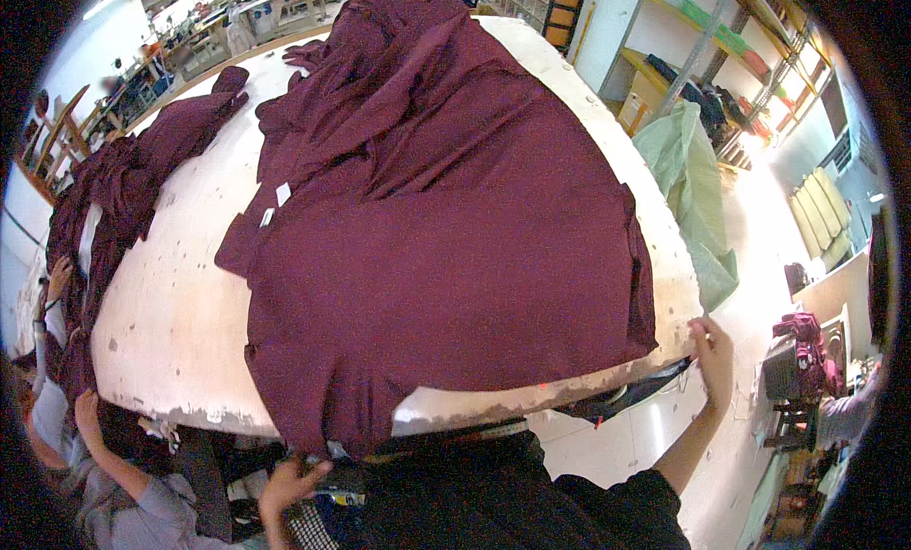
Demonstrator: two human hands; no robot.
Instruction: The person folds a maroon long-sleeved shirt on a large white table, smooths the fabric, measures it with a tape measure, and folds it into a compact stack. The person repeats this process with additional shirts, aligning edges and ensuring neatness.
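Note:
Maroon cloth (455, 279), seemingly a large garment, lies spread over a worn pale table (192, 322) in front of me. Its far part is bunched in folds, and a narrower part hangs over the near edge. My left hand (290, 482) is at the bottom of that hanging part, its thumb and fingers by the cloth's end; whether it grips the cloth is unclear. Two small white tags (283, 194) show at the cloth's left side. My right hand (704, 336) is at the table's right corner, fingers bent, away from the maroon cloth; what it pinches there is too small to tell.
Co-workers at the left, one in a grey top (142, 507), have hands on more maroon cloth (121, 180). A pale green sack (690, 194) hangs by the table's right edge. Shelves (655, 73) stand behind it. A person's sleeve (847, 415) shows far right, near a dark chair.

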